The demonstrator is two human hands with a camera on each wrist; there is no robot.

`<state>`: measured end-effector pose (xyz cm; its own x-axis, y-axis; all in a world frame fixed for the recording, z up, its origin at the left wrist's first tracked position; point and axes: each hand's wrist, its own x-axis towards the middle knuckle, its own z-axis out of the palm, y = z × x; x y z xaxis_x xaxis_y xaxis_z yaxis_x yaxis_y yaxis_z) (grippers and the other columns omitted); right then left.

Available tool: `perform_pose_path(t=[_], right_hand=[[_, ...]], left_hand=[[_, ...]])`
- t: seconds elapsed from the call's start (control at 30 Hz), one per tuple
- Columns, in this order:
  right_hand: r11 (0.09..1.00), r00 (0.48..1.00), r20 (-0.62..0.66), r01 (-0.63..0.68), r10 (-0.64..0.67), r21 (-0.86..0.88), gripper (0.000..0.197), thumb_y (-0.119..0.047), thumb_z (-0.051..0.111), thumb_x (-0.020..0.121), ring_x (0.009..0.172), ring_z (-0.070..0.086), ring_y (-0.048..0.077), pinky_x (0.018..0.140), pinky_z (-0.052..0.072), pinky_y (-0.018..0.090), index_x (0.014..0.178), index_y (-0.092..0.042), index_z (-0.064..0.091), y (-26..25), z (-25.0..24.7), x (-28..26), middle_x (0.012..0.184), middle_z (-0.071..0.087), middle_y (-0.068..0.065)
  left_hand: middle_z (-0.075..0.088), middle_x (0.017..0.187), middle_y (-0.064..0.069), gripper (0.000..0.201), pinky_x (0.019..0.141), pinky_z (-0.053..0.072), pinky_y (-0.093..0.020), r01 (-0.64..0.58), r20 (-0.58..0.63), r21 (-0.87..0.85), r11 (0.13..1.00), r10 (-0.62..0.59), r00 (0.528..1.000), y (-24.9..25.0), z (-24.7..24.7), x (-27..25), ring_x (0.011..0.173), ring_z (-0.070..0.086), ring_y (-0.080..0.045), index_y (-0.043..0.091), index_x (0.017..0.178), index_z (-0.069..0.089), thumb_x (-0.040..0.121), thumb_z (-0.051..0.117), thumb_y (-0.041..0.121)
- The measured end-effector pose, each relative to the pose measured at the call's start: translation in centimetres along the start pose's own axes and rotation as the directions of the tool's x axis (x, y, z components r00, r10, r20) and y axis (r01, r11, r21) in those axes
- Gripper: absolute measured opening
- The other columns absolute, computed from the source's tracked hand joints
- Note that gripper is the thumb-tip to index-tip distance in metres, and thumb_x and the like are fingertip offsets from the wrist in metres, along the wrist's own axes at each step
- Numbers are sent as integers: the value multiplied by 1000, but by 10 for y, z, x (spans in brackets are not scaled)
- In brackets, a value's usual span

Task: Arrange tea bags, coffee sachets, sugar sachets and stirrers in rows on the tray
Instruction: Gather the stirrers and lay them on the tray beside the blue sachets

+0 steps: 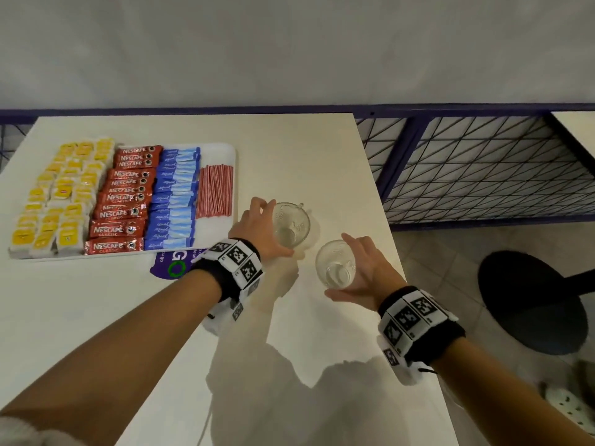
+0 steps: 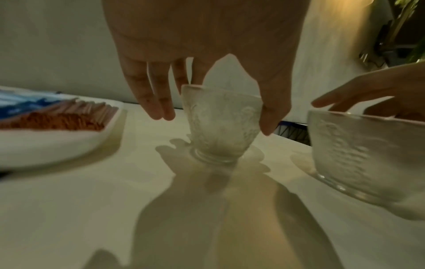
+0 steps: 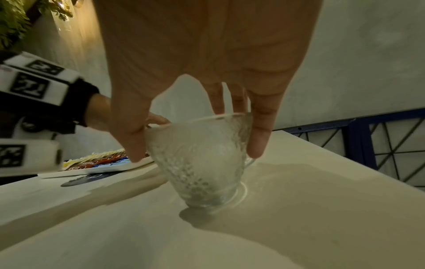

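Note:
The white tray (image 1: 214,231) at the table's left holds rows of yellow tea bags (image 1: 61,194), red coffee sachets (image 1: 128,194), blue sugar sachets (image 1: 175,194) and red-striped stirrers (image 1: 215,191). Right of the tray, my left hand (image 1: 267,228) pinches a patterned glass cup (image 1: 291,225) (image 2: 220,125) at its rim between thumb and forefinger; the cup leans, its base on the table. My right hand (image 1: 357,268) grips a second glass cup (image 1: 336,263) (image 3: 202,160) from above, thumb on one side and fingers on the other. Both cups look empty.
A purple leaflet (image 1: 170,265) lies partly under the tray's near edge. The cream table (image 1: 96,317) ends just right of my right hand. Beyond it stand a blue wire-grid frame (image 1: 483,169) and a black round stool base (image 1: 531,300) on the floor.

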<state>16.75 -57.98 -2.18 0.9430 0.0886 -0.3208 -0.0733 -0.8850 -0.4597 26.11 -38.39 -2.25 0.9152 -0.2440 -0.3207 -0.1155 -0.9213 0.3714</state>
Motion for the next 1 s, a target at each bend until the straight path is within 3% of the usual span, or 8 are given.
perform_pose_path(t=[0.23,0.37,0.5,0.57,0.7,0.87,1.0], right_hand=[[998,998,23,51,-52,40,107,-43,74,69,125,31,21,102,32,28,146,-20,5,-22,2,33,137,24,0],[992,994,7,104,-105,75,106,-43,74,69,126,28,18,101,28,23,146,-20,4,-37,11,52,137,23,-2],[989,991,-25,134,-132,59,105,-44,73,69,127,27,17,101,30,21,146,-21,5,-49,18,70,139,19,-1],[989,990,-41,135,-133,56,105,-45,73,69,129,25,17,101,28,19,146,-20,5,-53,20,77,140,18,-1],[985,981,-121,162,-155,54,106,-44,76,64,130,28,21,103,27,19,145,-14,15,-58,25,88,139,26,3],[983,980,-147,149,-132,105,107,-41,79,61,125,33,22,106,34,29,144,-14,18,-60,27,97,136,30,4],[982,993,-84,98,-85,163,108,-44,77,67,126,29,18,103,31,25,146,-20,8,-65,20,101,136,24,-1]], left_hand=[[13,153,0,103,107,35,-40,-39,66,110,993,32,997,-21,-39,62,134,32,-27,15,149,10,73,77,35],[4,157,-5,102,115,20,-36,-65,107,97,993,54,993,-28,-52,89,143,17,-26,10,149,5,76,76,18],[0,158,-7,97,116,12,-33,-50,47,46,998,48,998,-33,-64,108,145,8,-22,12,149,4,79,71,8],[0,158,-7,99,115,16,-35,-17,23,19,1000,17,1000,-36,-67,114,144,11,-25,14,150,3,78,72,13],[9,156,-7,101,114,23,-39,6,-23,-40,999,-7,1000,-39,-69,123,142,19,-24,12,149,7,77,73,36],[19,153,-6,93,112,27,-35,-17,-79,-112,994,8,997,-39,-68,130,138,27,-22,12,149,13,80,71,35],[13,156,-5,94,114,22,-34,-17,-75,-163,987,5,997,-41,-69,128,141,21,-20,15,149,12,79,72,34]])
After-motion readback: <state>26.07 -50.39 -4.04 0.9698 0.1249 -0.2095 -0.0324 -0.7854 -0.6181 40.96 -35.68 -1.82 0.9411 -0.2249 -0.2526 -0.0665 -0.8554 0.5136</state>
